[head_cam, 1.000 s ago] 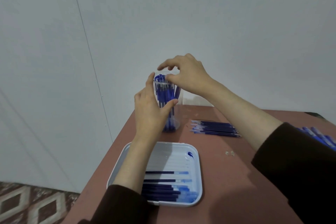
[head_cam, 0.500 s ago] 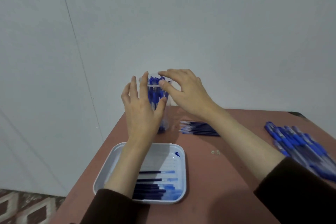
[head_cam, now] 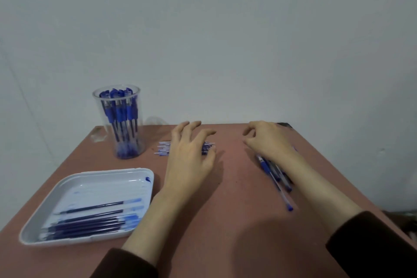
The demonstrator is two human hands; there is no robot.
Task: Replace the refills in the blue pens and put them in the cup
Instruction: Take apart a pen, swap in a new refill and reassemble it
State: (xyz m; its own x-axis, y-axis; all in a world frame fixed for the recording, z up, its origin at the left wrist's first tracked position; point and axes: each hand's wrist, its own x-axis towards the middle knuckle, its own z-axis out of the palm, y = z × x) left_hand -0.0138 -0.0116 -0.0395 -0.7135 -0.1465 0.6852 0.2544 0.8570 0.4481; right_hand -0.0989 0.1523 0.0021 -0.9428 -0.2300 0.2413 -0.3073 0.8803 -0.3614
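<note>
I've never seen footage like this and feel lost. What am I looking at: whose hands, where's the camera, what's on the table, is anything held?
No machine: a person works with bare hands, filmed by one wide-angle camera on their head, looking down. On the table stand a clear cup full of blue pens and a white tray of refills; loose refills and a pile of pens lie further right. The left hand is spread open over the loose refills; the right hand, fingers loosely bent, is over the pile. Neither plainly grips anything.
</note>
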